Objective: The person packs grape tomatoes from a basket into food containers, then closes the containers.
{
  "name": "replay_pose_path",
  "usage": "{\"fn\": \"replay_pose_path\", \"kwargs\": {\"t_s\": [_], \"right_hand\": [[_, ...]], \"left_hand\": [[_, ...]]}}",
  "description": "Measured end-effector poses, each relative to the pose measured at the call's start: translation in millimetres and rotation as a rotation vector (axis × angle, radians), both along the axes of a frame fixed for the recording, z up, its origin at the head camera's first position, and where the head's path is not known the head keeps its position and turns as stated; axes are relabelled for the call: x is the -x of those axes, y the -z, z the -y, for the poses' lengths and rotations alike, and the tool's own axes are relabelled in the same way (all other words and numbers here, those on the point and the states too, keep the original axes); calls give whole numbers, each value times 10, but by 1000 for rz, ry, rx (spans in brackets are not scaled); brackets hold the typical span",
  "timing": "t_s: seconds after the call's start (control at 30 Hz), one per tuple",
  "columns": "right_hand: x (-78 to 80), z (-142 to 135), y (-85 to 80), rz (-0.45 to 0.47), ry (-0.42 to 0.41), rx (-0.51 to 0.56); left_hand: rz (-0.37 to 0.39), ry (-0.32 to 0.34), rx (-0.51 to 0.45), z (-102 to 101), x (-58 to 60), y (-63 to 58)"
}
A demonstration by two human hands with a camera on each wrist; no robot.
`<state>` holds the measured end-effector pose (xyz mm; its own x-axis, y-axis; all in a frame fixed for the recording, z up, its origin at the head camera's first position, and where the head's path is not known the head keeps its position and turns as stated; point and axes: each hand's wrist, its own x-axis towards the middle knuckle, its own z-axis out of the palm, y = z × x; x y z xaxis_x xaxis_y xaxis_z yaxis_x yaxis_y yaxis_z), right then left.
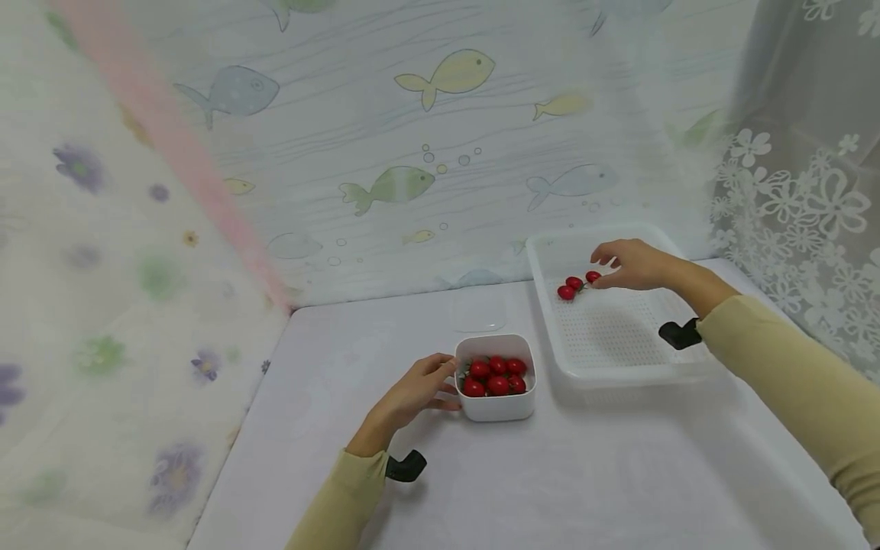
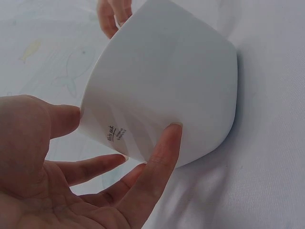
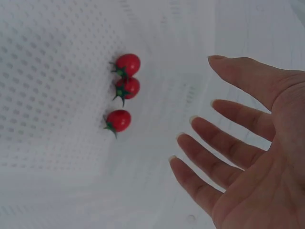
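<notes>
A small white square container holds several red cherry tomatoes. My left hand rests against its left side, and in the left wrist view the fingertips touch the white wall without curling round it. Over the white perforated basket my right hand hovers with fingers spread and nothing in them. Three cherry tomatoes with green stems lie inside the basket. In the right wrist view the nearest tomato is apart from the fingertips.
A clear flat lid-like piece lies on the white table behind the container. A fish-patterned sheet hangs at the back, a flowered sheet at the left, and a lace curtain at the right.
</notes>
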<state>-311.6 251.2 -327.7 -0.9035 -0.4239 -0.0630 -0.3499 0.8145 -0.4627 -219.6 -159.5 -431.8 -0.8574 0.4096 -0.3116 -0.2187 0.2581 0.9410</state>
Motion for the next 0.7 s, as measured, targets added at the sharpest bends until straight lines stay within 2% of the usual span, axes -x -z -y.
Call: {"fn": "replay_pose_path", "kwargs": {"t_s": [0.4, 0.7], "right_hand": [[169, -164, 146, 50, 47, 22], [348, -283, 318, 152, 162, 79]], "left_hand": [[-11, 4, 1, 22, -8, -23], [2, 8, -9, 11, -1, -20]]}}
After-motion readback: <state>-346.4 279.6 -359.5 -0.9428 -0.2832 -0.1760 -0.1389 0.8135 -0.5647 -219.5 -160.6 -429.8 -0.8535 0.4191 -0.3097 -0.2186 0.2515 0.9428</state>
